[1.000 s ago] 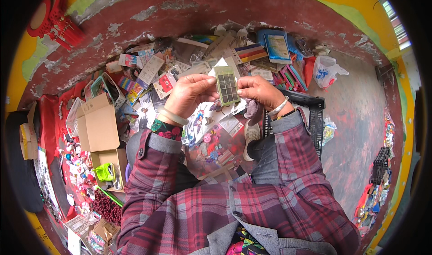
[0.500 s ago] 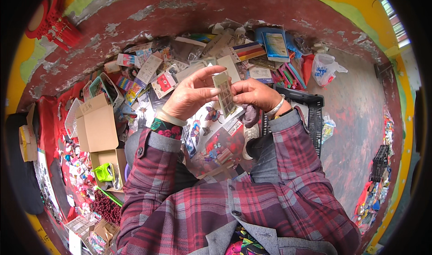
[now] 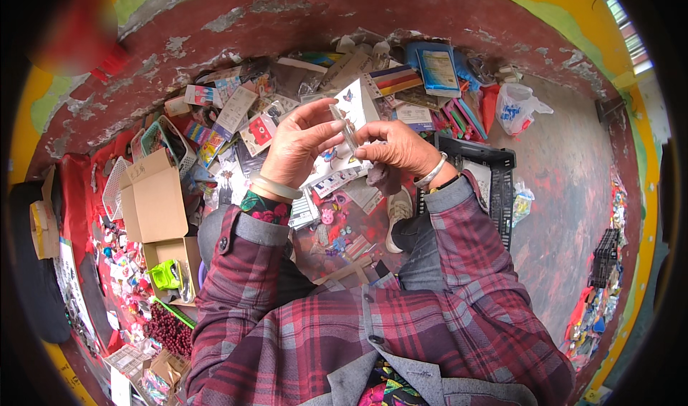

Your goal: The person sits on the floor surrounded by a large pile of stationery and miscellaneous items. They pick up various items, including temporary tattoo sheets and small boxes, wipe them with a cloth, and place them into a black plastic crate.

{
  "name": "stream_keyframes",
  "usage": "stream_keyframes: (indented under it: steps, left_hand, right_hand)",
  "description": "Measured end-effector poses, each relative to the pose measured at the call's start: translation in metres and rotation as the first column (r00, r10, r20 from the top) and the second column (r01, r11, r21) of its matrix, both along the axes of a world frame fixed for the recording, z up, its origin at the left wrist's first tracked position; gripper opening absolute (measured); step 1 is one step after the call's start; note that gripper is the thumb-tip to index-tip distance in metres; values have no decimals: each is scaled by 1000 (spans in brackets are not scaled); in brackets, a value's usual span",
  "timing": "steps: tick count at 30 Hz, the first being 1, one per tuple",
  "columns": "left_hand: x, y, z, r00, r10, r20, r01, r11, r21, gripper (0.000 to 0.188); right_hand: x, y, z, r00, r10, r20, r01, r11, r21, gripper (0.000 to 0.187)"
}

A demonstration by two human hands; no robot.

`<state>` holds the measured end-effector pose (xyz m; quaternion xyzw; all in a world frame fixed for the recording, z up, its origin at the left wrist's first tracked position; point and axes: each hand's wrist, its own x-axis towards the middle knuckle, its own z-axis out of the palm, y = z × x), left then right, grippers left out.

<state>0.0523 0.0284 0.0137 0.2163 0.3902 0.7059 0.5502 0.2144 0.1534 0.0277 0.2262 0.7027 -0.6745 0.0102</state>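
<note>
Both hands are raised in front of my chest. Between the fingertips of my left hand [image 3: 304,141] and the pinched fingers of my right hand [image 3: 398,148] is a thin, flat, pale case [image 3: 346,125] with a gridded face, now seen nearly edge-on. Just behind and under the hands is a white sheet with butterfly pictures [image 3: 356,105]; whether some fingers also grip it is hidden. A dark purplish-grey piece of cloth [image 3: 385,179] shows below my right hand. Bracelets circle both wrists.
Packets, cards and papers pile up against the red wall [image 3: 315,19]. An open cardboard box [image 3: 154,198] and a white basket [image 3: 115,187] stand at left. To my right are a black plastic crate [image 3: 502,166] and a white plastic bag [image 3: 517,111].
The pale case has turned from showing its gridded face to nearly edge-on. The butterfly sheet has shifted upward and tilted, uncovering more floor and small items below it.
</note>
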Motion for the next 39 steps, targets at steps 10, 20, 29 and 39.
stream_keyframes:
  steps: [10, 20, 29, 39]
  left_hand:
    - [3, 0, -1, 1000, -12, -18, 12, 1000, -19, 41]
    - [6, 5, -6, 996, 0, 86, 1, 1000, -3, 44]
    - [4, 4, -10, 999, 8, 49, -7, 999, -35, 46]
    - [6, 4, -11, 998, 6, 66, -6, 1000, -1, 46]
  right_hand:
    - [0, -2, 3, 1000, -17, -10, 18, 1000, 22, 39]
    - [-1, -4, 1, 998, -61, -3, 61, 998, 13, 30]
    - [-1, -6, 6, 999, -23, 35, 24, 999, -43, 33]
    - [2, -4, 7, 997, 6, 75, 2, 994, -112, 37]
